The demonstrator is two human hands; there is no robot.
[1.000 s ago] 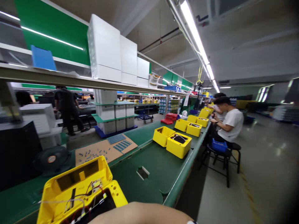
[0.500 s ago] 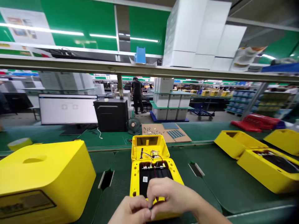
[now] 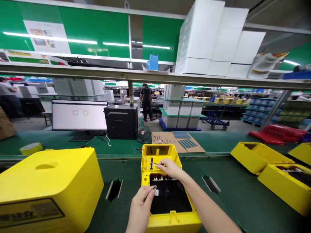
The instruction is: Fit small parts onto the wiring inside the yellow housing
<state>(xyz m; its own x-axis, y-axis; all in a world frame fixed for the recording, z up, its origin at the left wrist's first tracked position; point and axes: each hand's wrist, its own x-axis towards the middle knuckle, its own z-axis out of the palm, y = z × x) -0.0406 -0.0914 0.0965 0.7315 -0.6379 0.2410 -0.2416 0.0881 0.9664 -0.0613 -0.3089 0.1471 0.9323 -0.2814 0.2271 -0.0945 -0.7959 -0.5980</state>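
In front of me an opened yellow case (image 3: 173,220) lies on the green conveyor, its lid (image 3: 161,151) tipped back. Inside it sits a black panel (image 3: 175,197) with a white label and red wires along its far edge. My left hand (image 3: 142,202) is closed over the case's left rim, thumb and forefinger pinching a small dark piece (image 3: 155,187) whose kind I cannot make out. My right hand (image 3: 171,169) reaches to the lid's hinge side, fingers pinched on a thin wire (image 3: 154,162) that runs into the lid.
A large closed yellow case (image 3: 53,181) stands on the left, and another opened yellow case (image 3: 284,184) on the right. Beyond are a cardboard sheet (image 3: 165,145) with small parts, a small fan (image 3: 143,133), a monitor (image 3: 79,116) and a black computer tower (image 3: 121,123).
My hands have parted from their shared pinch near the case's front edge. The right has moved forward to the lid's wires; the left has risen slightly over the left rim. The view has shifted left.
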